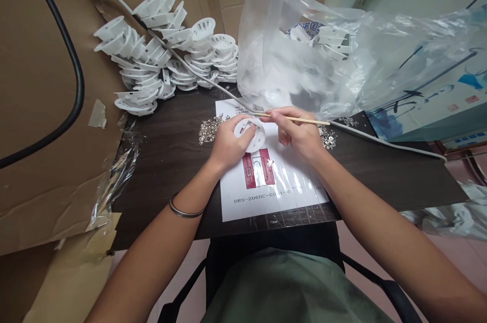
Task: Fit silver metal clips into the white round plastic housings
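Note:
My left hand is closed around a round white plastic part, holding it over a white printed sheet taped to the dark board. My right hand pinches a thin wooden stick whose left end reaches the top of the part. A small metal clip lies on the sheet's red drawing just below the hands.
A heap of matching white plastic parts lies at the back left. A clear plastic bag with more parts stands behind the hands. Small metal clips lie in piles left and right. A white cable crosses the board. Cardboard surrounds the left side.

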A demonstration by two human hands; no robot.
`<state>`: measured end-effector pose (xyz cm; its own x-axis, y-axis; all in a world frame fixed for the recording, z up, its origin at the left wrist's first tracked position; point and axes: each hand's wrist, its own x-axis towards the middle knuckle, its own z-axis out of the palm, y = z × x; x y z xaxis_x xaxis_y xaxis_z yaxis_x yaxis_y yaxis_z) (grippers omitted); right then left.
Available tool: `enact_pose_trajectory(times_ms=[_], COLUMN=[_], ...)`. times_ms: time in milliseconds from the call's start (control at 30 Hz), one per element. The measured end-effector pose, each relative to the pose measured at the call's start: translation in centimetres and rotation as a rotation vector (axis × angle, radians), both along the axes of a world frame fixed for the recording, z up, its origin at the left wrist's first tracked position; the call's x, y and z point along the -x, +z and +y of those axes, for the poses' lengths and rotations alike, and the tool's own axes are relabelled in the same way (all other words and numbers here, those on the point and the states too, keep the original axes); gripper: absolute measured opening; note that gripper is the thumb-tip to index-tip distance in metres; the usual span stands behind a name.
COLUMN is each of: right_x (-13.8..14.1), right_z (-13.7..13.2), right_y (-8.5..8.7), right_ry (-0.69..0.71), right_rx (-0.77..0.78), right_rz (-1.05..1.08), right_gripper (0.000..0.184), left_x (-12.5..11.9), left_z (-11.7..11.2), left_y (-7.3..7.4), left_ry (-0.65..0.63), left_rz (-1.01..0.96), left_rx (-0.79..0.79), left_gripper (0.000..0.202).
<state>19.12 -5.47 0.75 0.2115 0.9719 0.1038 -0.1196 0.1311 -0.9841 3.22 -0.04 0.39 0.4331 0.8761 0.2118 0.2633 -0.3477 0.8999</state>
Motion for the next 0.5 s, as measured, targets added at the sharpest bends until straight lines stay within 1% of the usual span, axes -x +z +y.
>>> enact_pose_trajectory(times_ms=[133, 233, 400, 500], right_x=[0.27, 0.4, 0.6, 0.64], right_z=[-0.16, -0.19, -0.28, -0.25], right_y=[0.11, -0.06, -0.39, -0.62], right_ry=[-0.067, -0.096, -0.03, -0.041], right_rx=[0.006, 0.006, 0.007, -0.017], right_rz=[-0.094, -0.143, -0.13, -0.186], right_gripper=[0.016, 0.019, 0.023, 0.024], left_x=[0.06, 0.04, -0.02, -0.04], left_z=[-0.03, 0.03, 0.11, 0.04], left_y=[0.04, -0.02, -0.07, -0.11], left_ry=[-0.005, 0.005, 0.0, -0.001], left_rz=[-0.007, -0.009, -0.021, -0.02], left_rx=[-0.016, -0.014, -0.015, -0.024], left_gripper=[0.015, 0.014, 0.014, 0.014])
